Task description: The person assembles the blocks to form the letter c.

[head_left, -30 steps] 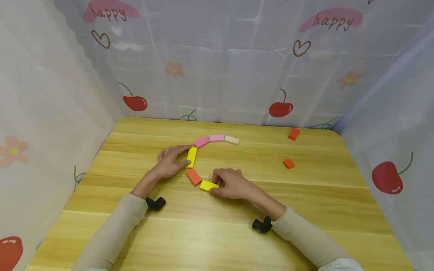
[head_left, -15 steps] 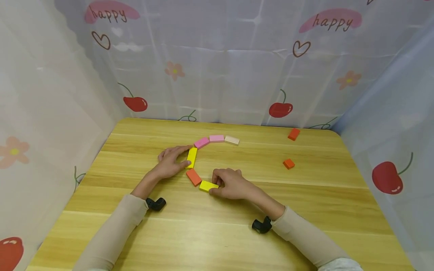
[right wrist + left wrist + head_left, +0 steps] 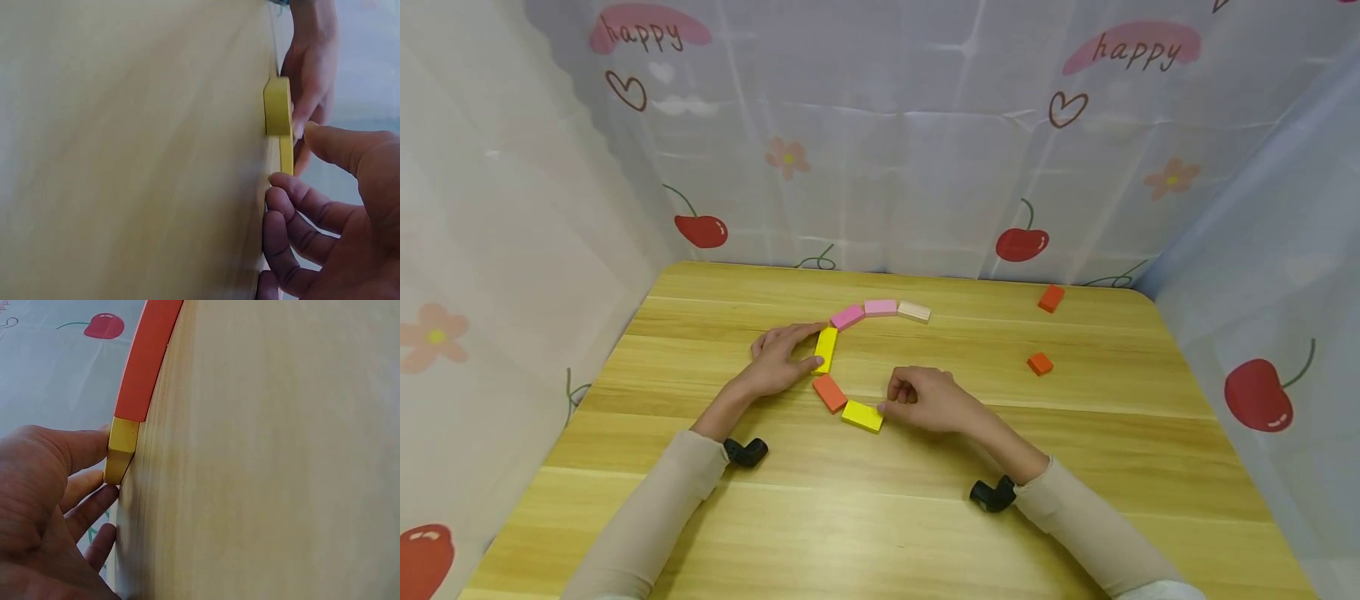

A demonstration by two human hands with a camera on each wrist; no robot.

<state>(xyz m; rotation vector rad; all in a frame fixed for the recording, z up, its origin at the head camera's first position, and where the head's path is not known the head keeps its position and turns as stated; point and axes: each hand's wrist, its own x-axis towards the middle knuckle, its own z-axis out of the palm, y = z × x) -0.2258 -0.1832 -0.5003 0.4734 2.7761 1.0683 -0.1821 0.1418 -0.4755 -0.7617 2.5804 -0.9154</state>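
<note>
Small domino-like blocks lie end to end in a curve open to the right. My left hand (image 3: 773,364) holds the upper yellow block (image 3: 826,348) between thumb and index finger, one near each end. An orange-red block (image 3: 830,393) follows below it, then a lower yellow block (image 3: 862,417). Just right of that yellow block is my right hand (image 3: 931,402), fingers loosely curled and holding nothing, thumb tip right at the block's end. In the right wrist view, a gap shows between thumb and fingers, with the lower yellow block (image 3: 277,109) beyond them.
Dark pink (image 3: 847,317), light pink (image 3: 880,308) and pale wood (image 3: 914,312) blocks form the top of the curve. Two orange blocks lie apart on the right, one farther back (image 3: 1051,298), one nearer (image 3: 1040,363). Printed curtains surround the wooden table (image 3: 820,533).
My right hand has let go of the lower yellow block and drawn back to the right. That block's right end now points slightly more toward me. The left hand stays in place.
</note>
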